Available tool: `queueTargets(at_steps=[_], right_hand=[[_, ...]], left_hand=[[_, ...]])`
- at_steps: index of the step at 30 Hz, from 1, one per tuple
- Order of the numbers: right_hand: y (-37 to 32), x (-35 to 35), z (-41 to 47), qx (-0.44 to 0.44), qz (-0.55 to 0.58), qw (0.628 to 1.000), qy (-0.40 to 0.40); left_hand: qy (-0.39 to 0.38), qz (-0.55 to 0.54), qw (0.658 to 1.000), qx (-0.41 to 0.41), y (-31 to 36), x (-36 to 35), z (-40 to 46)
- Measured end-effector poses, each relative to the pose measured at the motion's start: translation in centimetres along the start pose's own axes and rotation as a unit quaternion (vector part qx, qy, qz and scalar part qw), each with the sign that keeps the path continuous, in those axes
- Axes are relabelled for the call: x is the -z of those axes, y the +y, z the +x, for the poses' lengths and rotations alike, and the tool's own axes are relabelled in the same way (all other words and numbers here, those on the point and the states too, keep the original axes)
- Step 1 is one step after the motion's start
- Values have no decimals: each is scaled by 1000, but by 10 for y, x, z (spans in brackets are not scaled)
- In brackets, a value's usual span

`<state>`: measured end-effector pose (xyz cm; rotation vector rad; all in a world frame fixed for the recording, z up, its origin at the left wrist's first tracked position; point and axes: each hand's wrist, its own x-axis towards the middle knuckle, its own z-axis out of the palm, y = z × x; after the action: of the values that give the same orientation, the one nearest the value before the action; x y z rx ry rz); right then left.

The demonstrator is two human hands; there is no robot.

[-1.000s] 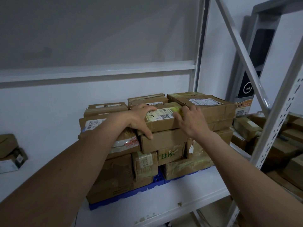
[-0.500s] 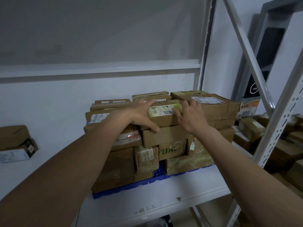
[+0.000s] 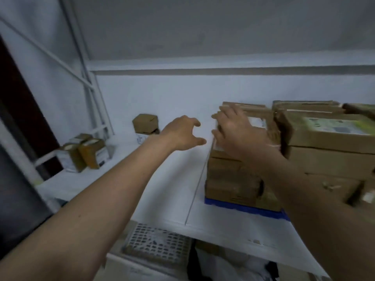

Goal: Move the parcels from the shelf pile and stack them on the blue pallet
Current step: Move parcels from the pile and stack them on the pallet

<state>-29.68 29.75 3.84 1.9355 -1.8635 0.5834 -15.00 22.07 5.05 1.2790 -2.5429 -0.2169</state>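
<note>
Judging by their taped cardboard, the remaining parcels (image 3: pixel 87 157) at the shelf's (image 3: pixel 162 185) far left corner look small, stiff and light, best pinched across opposite faces; another small box (image 3: pixel 145 123) sits against the back wall. The stacked parcels (image 3: pixel 304 147) fill the blue pallet (image 3: pixel 243 207) toward the shelf's right end. The left hand (image 3: pixel 182 132) hangs released, fingers spread, holding nothing, above bare shelf. The right hand (image 3: pixel 237 130) lies with loose fingers against the stack's upper left corner; blur hides whether it grasps. Labels are unreadable, and the stack's right side is cut off.
</note>
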Motion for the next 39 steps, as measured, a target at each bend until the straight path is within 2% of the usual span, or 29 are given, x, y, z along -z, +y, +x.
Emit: queueTargets(at_steps=[4,8,18,26,30,35,39], right_hand=[[-52,-36,19,37,44,998,-30],[-98,-74,34,23,57,992,-106],[-251,-160,90,44,112,971,-207],[-333,-226,112,24,139,951,-273],[-346,-254,126,12,132,944,-302],[-355,-298,150,-8,146,927,-345],[-356,-338,175,-27,168,915,-367]], left_hand=[[-74,31,995,59,-68,-11,-25],[-131,36,985,102,-127,-18,-47],[-171,20,970,170,-306,0,-96],[-205,-20,957,206,-406,-12,-116],[-196,-42,958,204,-438,-18,-110],[-139,-27,972,188,-467,-23,-93],[-97,64,981,154,-491,-19,-61]])
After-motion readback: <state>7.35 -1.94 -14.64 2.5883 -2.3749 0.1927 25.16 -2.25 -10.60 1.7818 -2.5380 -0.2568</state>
